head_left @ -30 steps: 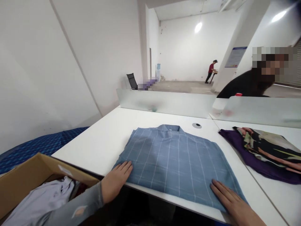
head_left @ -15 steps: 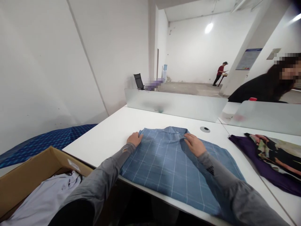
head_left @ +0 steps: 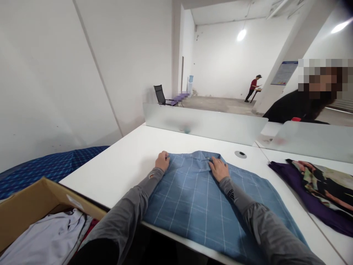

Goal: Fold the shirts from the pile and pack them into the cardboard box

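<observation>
A blue shirt (head_left: 193,198) with a white check lies spread over the white table, its collar at the far side and its near edge along the table's front. My left hand (head_left: 162,161) is closed at the shirt's far left corner, fingers curled on the cloth. Beside the collar, my right hand (head_left: 219,168) rests palm down, its fingers slightly apart and touching the fabric near a small label. Part of the shirt's right side is hidden under my right forearm.
An open cardboard box (head_left: 35,195) with pale clothes (head_left: 49,232) stands at the lower left. Folded dark purple and floral clothes (head_left: 325,187) lie to the right. Frosted dividers (head_left: 204,123) line the table's back. One person (head_left: 292,106) leans beyond them; another (head_left: 252,88) stands farther off.
My right hand has slid left along the collar, nearer the label. My left hand has curled more at the corner. The view has shifted slightly.
</observation>
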Demonstrator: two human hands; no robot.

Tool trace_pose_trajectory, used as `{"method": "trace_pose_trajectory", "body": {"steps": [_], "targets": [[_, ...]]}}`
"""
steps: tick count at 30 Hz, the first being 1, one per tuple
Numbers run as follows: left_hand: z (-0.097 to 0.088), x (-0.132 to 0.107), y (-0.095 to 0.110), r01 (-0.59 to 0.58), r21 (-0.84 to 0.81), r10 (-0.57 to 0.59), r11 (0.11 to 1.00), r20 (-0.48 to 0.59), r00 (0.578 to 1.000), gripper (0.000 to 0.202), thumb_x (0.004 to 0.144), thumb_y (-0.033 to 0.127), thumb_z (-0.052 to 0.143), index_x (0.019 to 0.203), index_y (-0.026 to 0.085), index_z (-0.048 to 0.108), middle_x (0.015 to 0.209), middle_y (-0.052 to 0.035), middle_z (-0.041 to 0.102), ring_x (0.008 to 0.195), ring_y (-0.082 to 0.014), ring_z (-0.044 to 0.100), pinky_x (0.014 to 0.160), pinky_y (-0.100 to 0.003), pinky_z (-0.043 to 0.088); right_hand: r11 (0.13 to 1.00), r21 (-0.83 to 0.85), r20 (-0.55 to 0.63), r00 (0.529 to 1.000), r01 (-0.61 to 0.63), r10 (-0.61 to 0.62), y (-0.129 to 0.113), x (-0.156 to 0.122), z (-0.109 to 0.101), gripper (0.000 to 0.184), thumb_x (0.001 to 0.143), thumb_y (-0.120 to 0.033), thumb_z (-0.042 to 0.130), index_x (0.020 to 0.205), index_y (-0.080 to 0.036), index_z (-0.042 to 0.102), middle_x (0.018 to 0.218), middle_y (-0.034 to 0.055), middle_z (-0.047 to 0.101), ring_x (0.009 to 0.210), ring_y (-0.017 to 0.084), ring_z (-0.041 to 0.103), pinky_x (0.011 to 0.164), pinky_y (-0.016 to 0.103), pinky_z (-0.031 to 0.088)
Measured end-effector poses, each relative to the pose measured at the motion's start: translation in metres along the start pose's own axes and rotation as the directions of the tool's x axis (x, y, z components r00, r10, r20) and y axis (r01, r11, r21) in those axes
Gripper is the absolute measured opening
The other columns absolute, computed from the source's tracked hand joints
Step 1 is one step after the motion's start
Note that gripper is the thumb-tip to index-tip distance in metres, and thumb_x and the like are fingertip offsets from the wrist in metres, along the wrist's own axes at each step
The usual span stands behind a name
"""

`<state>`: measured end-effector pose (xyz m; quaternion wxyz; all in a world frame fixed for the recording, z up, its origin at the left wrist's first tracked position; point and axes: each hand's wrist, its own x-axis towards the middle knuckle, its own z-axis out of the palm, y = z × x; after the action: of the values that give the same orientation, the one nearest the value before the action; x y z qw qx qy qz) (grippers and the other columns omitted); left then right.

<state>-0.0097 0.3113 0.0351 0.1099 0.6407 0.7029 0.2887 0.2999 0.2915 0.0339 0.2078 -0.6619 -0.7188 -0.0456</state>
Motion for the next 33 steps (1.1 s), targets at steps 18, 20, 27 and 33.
{"method": "trace_pose_trajectory", "body": {"steps": [18,20,27,33], "targets": [[-0.003,0.009,-0.005,0.239,0.041,-0.235,0.97,-0.092,0.968,0.024,0.095,0.026,0.035,0.087,0.02,0.057,0.092,-0.0103,0.066,0.088,-0.0238,0.061,0.07,-0.031,0.039,0.995,0.029,-0.194,0.977,0.098,-0.09,-0.014,0.019,-0.012,0.033,0.093,-0.032,0.041,0.116,-0.022,0.063,0.122,0.0121,0.062,0.112,0.028,0.052,0.102,0.056,0.028],[-0.003,0.009,-0.007,0.253,0.064,-0.249,0.965,-0.068,0.966,0.022,0.094,0.026,0.037,0.089,0.02,0.058,0.094,-0.0114,0.067,0.09,-0.0252,0.062,0.071,-0.032,0.04,0.989,-0.02,-0.179,0.973,0.146,-0.147,-0.017,0.009,-0.016,0.038,0.095,-0.036,0.039,0.124,-0.023,0.059,0.132,0.0119,0.056,0.122,0.03,0.046,0.105,0.06,0.023],[-0.004,0.003,0.001,0.266,0.131,-0.266,0.955,-0.016,0.964,0.035,0.098,0.04,0.027,0.107,0.018,0.053,0.101,-0.0165,0.068,0.094,-0.0309,0.063,0.074,-0.038,0.043,0.96,-0.09,0.187,0.951,0.265,-0.245,-0.002,-0.037,-0.009,0.055,0.095,-0.055,0.033,0.143,-0.029,0.042,0.15,0.0086,0.038,0.138,0.033,0.029,0.106,0.065,0.022],[-0.029,-0.027,-0.006,0.187,0.202,-0.207,0.961,0.082,0.975,0.045,0.092,0.054,0.038,0.111,0.014,0.05,0.103,-0.0179,0.068,0.1,-0.0315,0.064,0.078,-0.036,0.045,0.973,-0.028,0.158,0.962,0.228,-0.221,0.001,-0.043,-0.018,0.058,0.096,-0.056,0.031,0.146,-0.028,0.036,0.154,0.0083,0.032,0.141,0.031,0.025,0.108,0.067,0.019]]}}
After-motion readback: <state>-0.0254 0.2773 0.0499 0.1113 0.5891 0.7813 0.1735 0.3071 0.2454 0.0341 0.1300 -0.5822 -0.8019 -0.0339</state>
